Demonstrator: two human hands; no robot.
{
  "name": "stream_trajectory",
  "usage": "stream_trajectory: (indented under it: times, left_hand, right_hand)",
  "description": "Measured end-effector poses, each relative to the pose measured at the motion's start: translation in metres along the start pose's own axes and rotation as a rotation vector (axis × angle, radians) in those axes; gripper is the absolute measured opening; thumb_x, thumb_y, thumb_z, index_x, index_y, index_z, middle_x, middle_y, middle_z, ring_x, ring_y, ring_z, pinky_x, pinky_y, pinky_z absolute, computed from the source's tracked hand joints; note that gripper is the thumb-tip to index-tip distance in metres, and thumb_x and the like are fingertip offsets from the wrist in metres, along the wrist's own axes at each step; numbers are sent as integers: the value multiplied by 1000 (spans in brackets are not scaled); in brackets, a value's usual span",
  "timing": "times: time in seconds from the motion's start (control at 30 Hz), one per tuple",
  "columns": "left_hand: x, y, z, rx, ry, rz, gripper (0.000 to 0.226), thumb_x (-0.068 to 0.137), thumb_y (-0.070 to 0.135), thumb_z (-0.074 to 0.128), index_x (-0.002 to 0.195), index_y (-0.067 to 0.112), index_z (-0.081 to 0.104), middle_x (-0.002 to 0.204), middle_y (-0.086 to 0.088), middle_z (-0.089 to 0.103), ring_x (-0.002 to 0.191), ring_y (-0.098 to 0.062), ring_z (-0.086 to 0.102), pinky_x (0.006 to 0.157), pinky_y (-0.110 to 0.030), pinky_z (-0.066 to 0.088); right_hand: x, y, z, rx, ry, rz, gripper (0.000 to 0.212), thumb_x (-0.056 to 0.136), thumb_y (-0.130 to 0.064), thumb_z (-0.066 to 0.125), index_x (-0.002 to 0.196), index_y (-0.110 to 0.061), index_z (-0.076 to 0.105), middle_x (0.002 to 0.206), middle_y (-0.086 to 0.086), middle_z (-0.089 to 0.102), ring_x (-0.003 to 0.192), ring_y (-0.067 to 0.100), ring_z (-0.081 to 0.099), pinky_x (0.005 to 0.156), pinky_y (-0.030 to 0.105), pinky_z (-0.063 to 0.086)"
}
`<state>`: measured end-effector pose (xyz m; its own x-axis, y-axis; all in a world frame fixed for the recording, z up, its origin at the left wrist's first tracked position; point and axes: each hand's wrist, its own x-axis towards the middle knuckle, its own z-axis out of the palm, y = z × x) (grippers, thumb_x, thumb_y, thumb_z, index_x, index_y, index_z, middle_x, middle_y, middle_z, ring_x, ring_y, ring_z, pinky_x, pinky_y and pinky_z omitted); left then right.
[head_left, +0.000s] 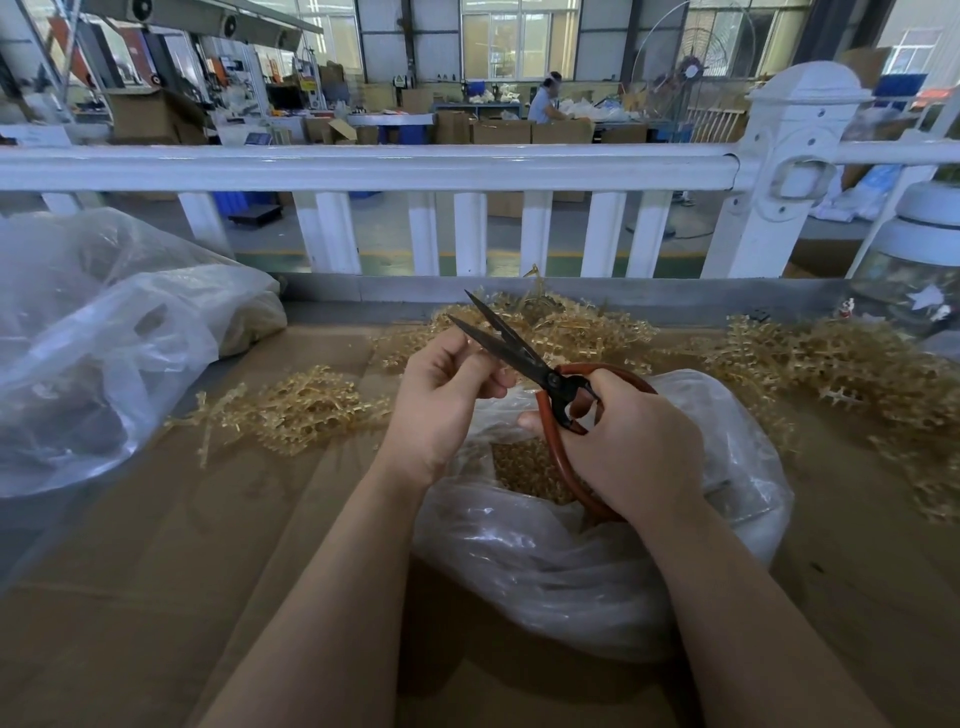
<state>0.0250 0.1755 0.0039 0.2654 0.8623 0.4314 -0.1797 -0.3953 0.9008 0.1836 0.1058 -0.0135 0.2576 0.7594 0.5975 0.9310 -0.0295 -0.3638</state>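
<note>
Right hand (628, 447): we grip the scissors (519, 351) at centre frame, fingers curled through the red loop handles. The dark blades stand apart and point up and left, ready to bite.
Left hand (441, 400): thumb and forefinger pinch a plastic piece (477, 347) just beside the lower blade. It is pale and too small to make out well. We hold it at the blades so that, as we judge it, the cut falls exactly where we want.
Open bag (545, 561): it lies directly under both hands, lower centre, mouth up, so trimmed bits drop straight in.
Cut pieces (524, 467): a golden heap shows inside the bag's mouth, below the scissors.
Sprue piles (306, 410): amber branched plastic lies left, behind and right of the hands, within easy reach for the next pick.
Cardboard (208, 545): it covers the bench under everything.
Large bag (104, 338): crumpled clear plastic sits at the left edge, well apart from the work.
Railing (363, 163): white bars cross the upper frame behind the bench.
</note>
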Motion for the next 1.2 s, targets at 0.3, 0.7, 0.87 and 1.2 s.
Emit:
stream_trajectory:
  times: [0.3, 0.7, 0.87, 1.2]
  left_hand:
    - [0, -2, 1, -21, -88, -13, 21, 98, -3, 47, 94, 5, 66, 70, -3, 64, 68, -16, 59, 68, -25, 51]
    - [0, -2, 1, -83, -128, -22, 21, 95, 1, 46, 90, 8, 65, 72, -6, 63, 70, -20, 58, 70, -28, 51]
    - [0, -4, 2, -20, -125, -19, 29, 96, -7, 44, 88, 9, 66, 68, -1, 63, 67, -18, 59, 66, -25, 51]
    - [0, -3, 3, 33, -156, -21, 20, 89, 13, 48, 92, 7, 66, 72, -6, 61, 68, -20, 58, 66, -28, 51]
  right_hand:
    - [1, 2, 1, -14, -13, 0, 51, 75, -81, 58, 75, -31, 53, 62, -17, 55, 56, 0, 50, 47, 16, 31]
    - [0, 1, 3, 29, -22, 23, 57, 75, -81, 58, 67, -25, 51, 55, -14, 53, 52, 1, 48, 48, 22, 44]
    - [-1, 2, 1, 43, -8, -22, 58, 75, -81, 54, 68, -24, 50, 53, -13, 51, 50, 2, 49, 47, 24, 45]
    - [-1, 1, 0, 76, -14, -36, 57, 75, -79, 54, 65, -24, 44, 52, -11, 47, 49, 5, 47, 47, 29, 45]
